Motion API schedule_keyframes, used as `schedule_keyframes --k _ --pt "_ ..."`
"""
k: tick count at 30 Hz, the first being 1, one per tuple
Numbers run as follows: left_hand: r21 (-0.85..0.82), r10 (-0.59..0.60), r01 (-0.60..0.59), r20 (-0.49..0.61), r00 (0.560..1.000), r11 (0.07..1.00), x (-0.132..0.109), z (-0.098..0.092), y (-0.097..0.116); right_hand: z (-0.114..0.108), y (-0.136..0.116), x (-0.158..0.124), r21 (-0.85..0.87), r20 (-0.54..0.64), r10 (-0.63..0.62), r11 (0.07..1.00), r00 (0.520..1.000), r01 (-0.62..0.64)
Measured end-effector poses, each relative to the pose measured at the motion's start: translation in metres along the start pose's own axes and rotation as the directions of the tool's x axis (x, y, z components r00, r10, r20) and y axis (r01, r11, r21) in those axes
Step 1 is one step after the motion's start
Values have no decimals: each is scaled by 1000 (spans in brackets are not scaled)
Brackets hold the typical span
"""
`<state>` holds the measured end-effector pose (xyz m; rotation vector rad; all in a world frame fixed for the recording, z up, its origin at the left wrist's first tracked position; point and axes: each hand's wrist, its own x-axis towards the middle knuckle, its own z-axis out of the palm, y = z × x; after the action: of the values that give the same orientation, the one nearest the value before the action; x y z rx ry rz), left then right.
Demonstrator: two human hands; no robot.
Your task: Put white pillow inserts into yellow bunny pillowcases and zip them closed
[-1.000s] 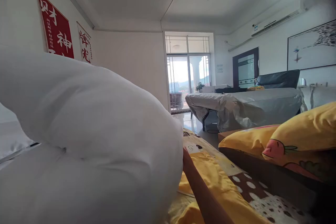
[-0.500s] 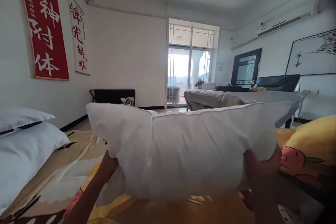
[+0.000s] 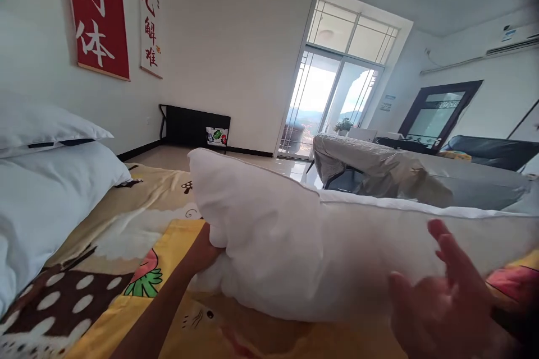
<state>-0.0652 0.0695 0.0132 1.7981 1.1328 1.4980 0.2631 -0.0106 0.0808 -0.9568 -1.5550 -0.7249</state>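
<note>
A white pillow [image 3: 269, 235] stands on its long edge across the bed in front of me. At its left end, my left hand [image 3: 209, 249] grips the side, with the fingers partly hidden behind the fabric. My right hand [image 3: 442, 291] is off the pillow's edge, in front of its right half, with thumb and fingers spread and nothing in them. Motion blurs it slightly. Beneath lies a patterned bedspread [image 3: 172, 258] in yellow, brown and cream.
Two more white pillows [image 3: 71, 185] are stacked at the left. Beyond the bed stands a table under a plastic cover [image 3: 357, 157]. A black panel [image 3: 185, 126] leans near the far wall, left of the glass sliding door [image 3: 324, 90].
My right hand has let go of the pillow's right end and opened. My left hand still grips its end. The view has tilted and turned left and downward.
</note>
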Motion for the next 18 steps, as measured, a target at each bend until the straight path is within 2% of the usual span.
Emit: schedule_keyframes --k 3,4,6,7,9,11,12,15,18 --pt "-43 9 -7 49 999 999 0 1 1 33 -76 33 37 206 -180 984 962 176" --pt "-62 8 -4 57 998 998 0 0 0 49 -92 45 46 279 -173 985 945 167" --pt "-116 -3 13 87 996 993 1 -6 -3 83 -108 67 45 383 -94 995 919 84" --pt "-144 -18 34 108 994 989 2 -10 -6 100 -109 75 53 448 -49 998 893 28" --pt "-190 -76 103 143 987 976 4 -21 -17 127 -106 86 60 585 26 995 810 -75" --pt "-211 -154 184 149 977 960 5 -34 -31 147 -100 91 65 686 57 988 726 -139" --pt "-213 -188 215 142 972 953 6 -40 -37 154 -98 92 76 713 55 985 699 -155" --pt "-213 -215 239 132 968 947 8 -51 -51 165 -96 93 159 735 -13 975 678 -154" --pt "-188 -112 140 155 982 972 10 -50 -58 166 -99 91 282 693 -167 958 701 -51"
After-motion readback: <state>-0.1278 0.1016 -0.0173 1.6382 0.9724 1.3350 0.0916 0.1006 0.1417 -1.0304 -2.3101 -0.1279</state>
